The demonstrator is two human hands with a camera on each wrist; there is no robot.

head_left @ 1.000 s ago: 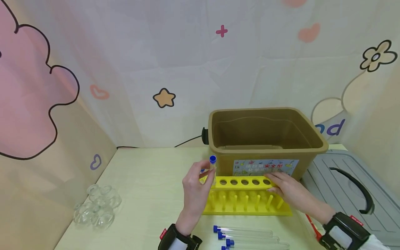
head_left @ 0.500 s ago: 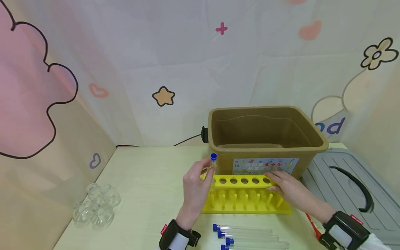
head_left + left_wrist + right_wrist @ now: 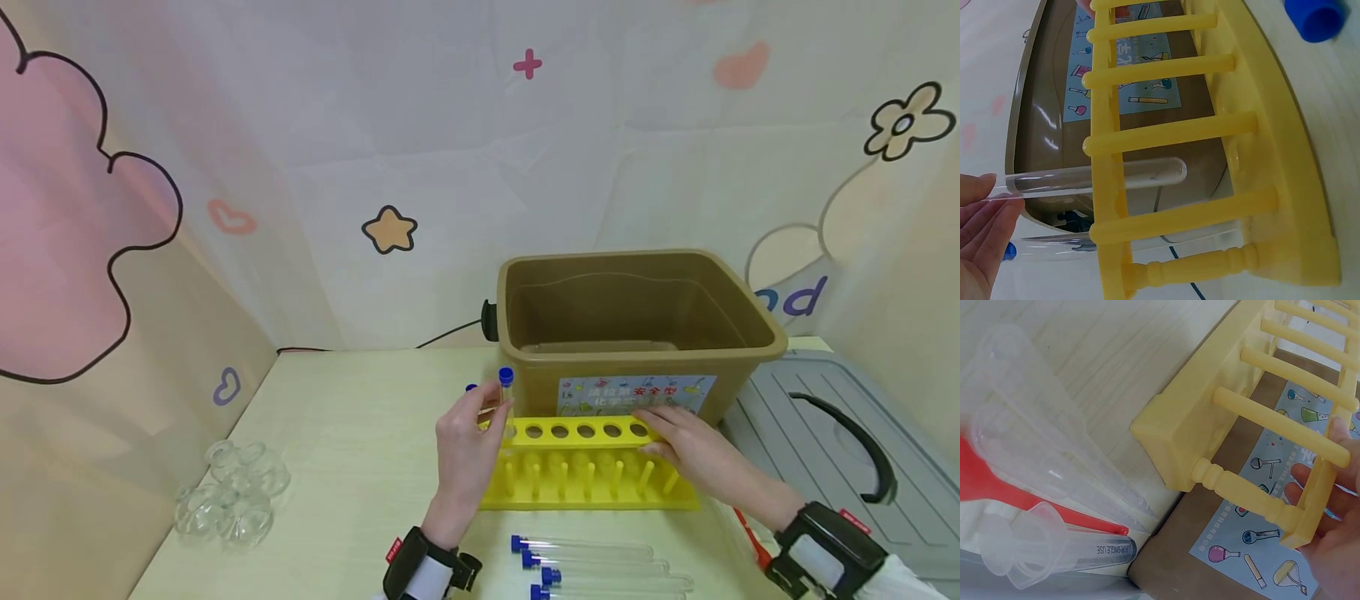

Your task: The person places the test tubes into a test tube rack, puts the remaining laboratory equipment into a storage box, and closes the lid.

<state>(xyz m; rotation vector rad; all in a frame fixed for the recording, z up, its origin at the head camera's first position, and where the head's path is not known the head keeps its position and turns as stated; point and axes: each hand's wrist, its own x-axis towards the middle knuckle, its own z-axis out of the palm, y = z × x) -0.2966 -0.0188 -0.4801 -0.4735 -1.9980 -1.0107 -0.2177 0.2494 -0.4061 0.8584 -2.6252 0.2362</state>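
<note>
My left hand [image 3: 467, 442] pinches a clear test tube [image 3: 507, 397] with a blue cap near its top. In the left wrist view that test tube [image 3: 1147, 175] passes through the upper bar of the yellow test tube rack [image 3: 1241, 156], its rounded end below the bar. Beside it, a second capped tube [image 3: 1054, 247] stands in the end hole. My right hand [image 3: 693, 450] grips the right end of the rack's top bar, thumb in front. Several capped test tubes [image 3: 592, 550] lie on the table in front of the rack.
Behind the rack stands a brown bin [image 3: 637, 367] with a label. A grey lid [image 3: 817, 450] with a black handle lies at right. Clear round glassware [image 3: 236, 492] sits at far left. A syringe [image 3: 1085, 547], a red utensil [image 3: 1041, 509] and clear funnels [image 3: 1041, 425] lie right of the rack.
The test tube in my left hand has shifted slightly left, and the other tube's cap shows again behind the fingers. My right hand keeps its grip on the rack.
</note>
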